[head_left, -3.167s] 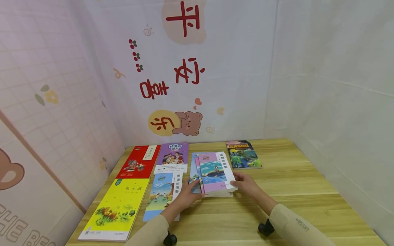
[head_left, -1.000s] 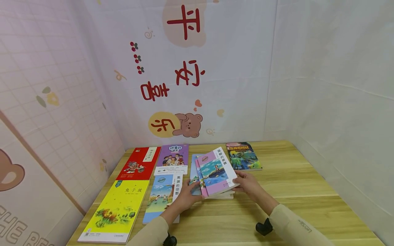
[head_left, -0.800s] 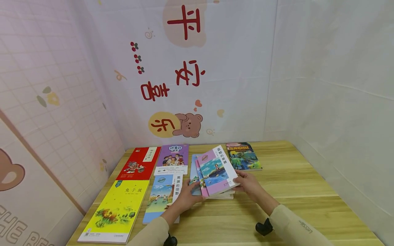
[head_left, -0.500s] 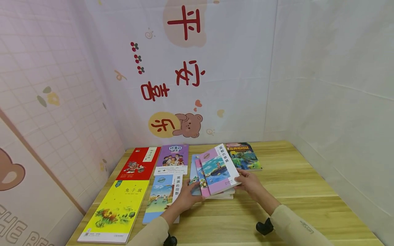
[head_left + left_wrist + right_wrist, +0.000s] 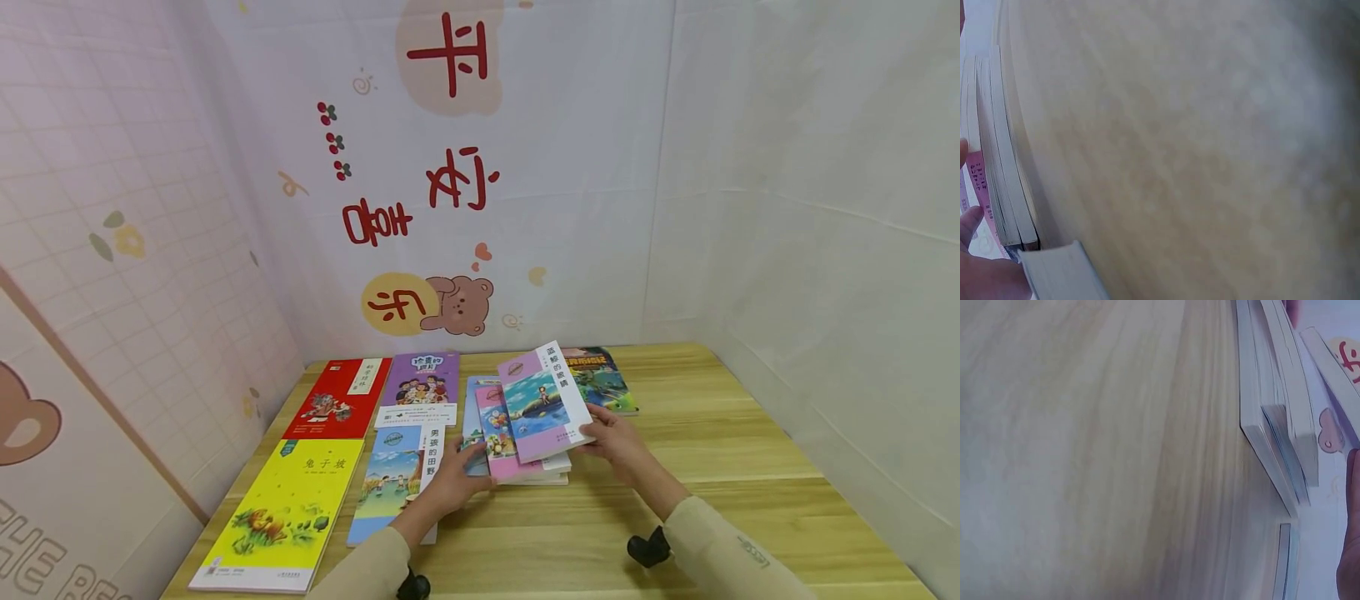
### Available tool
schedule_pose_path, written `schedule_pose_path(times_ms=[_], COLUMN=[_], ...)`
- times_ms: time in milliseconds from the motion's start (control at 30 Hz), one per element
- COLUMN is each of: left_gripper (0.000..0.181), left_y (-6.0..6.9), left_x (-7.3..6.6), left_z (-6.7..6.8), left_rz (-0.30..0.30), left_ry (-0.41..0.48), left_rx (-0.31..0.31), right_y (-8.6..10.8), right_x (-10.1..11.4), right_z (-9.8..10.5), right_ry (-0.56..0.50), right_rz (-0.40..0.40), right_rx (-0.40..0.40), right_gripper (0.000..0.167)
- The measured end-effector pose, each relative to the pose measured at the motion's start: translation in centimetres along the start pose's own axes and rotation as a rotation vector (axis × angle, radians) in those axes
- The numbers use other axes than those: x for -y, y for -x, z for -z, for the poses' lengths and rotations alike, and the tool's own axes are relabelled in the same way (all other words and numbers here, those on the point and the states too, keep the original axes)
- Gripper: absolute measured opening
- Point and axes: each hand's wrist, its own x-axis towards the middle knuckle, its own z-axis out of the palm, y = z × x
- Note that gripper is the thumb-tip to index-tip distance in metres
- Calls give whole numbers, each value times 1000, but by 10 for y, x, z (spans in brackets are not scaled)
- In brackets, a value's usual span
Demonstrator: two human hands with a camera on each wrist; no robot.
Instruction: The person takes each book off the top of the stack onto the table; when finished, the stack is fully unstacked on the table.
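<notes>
My right hand [image 5: 617,443] pinches the lower right corner of a pink-and-white book [image 5: 542,404] with a blue sea picture, tilted and raised above a small stack. In the right wrist view, the raised book [image 5: 1334,378] is apart from the stack [image 5: 1269,394], with part of the right hand [image 5: 1349,537] below it. A pink book [image 5: 495,429] with a colourful picture tops that stack, and a light blue book [image 5: 472,408] shows under it. My left hand [image 5: 453,479] rests at the stack's lower left corner, its fingers touching the books; its far fingers are hidden.
Left on the wooden table [image 5: 720,500] lie a red book [image 5: 330,408], a yellow book [image 5: 273,517], a purple book [image 5: 420,379] and a blue book [image 5: 390,475]. A green-and-dark book [image 5: 611,383] lies behind the raised one. A printed cloth [image 5: 570,208] hangs behind.
The pink-and-white book has been tilted, lifted and drawn right by my right hand, uncovering the pink book. It now partly covers the green-and-dark book. My left hand has barely moved.
</notes>
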Motion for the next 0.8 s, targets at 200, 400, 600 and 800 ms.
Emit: schedule_pose_path(times_ms=[200,400,600,800], left_gripper=[64,66,66,65], left_y=[0,1,1,0], left_x=[1,-1,-2,-2], left_z=[1,1,1,0], left_rz=[-2,-5,-15,-9], left_ry=[-3,-20,-30,-43], left_rx=[9,-7,-15,-18], right_y=[-2,-7,-10,-12], right_x=[4,8,16,23], right_z=[9,23,42,59], right_ry=[7,-24,-42,-32], right_rz=[15,38,48,61], right_rx=[-27,-43,-51,-80], right_gripper=[61,61,63,64])
